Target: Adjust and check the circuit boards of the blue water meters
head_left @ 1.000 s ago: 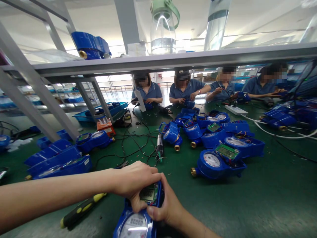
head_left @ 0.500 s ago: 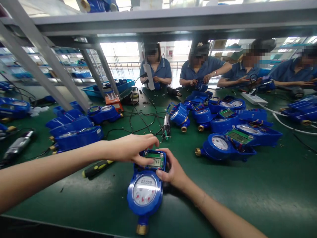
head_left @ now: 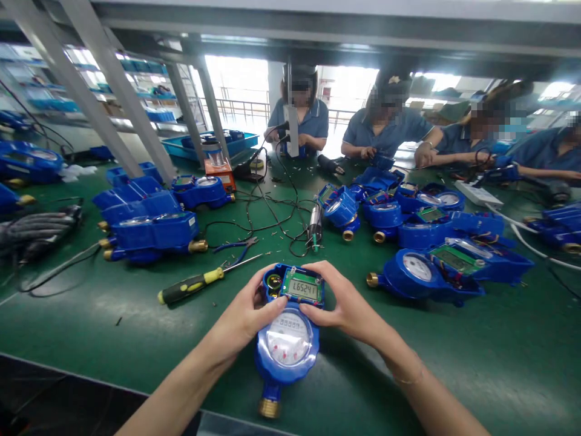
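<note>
Surface: green bench (head_left: 136,339), smooth, dull sheen, small scraps scattered over it. Room: metal-edged shelf (head_left: 318,36) across the top of the frame, bright windows behind, co-workers (head_left: 305,121) in blue shirts along the far side, upper centre to upper right. Blue meter (head_left: 287,357) at lower centre: glossy plastic, round scalloped body, clear dial window, ribbed brass fitting (head_left: 269,407) pointing down the frame; box-shaped upper end open, with a green circuit board and a grey display (head_left: 303,289). My left hand (head_left: 252,306) and right hand (head_left: 340,300) grip the upper end from opposite sides, fingers curved round the housing, thumbs bent in below the display. Screwdriver (head_left: 190,289), black and yellow-green, lies left of centre, near thin-handled pliers (head_left: 236,249); piled meters (head_left: 152,229) at left, more meters (head_left: 417,272) at right
</note>
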